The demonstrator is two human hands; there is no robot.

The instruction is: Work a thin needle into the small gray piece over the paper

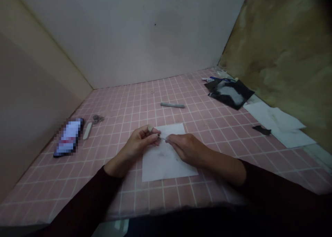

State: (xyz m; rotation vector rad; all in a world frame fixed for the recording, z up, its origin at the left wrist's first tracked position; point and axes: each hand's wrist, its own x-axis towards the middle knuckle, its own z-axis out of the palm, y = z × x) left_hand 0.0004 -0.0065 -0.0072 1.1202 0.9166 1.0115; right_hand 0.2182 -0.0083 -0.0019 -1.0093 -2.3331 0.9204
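Over a white sheet of paper (166, 164), my left hand (142, 138) and my right hand (188, 147) meet with their fingertips close together. A short, thin, silvery piece (162, 138) shows in the gap between them. My right hand pinches its right end. The left thumb and fingers are closed at its other end, on something small and dark that I cannot make out. A pale wrap or cover (149, 128) sits on one left finger. Faint grey smudges mark the paper below the hands.
A grey rod (172, 105) lies beyond the paper. At left are a phone (68, 136), a white strip (88, 130) and small grey round pieces (98, 118). Black sheets with pale powder (230, 93), white papers (275, 122) and a black scrap (261, 129) lie at right. Walls enclose the table.
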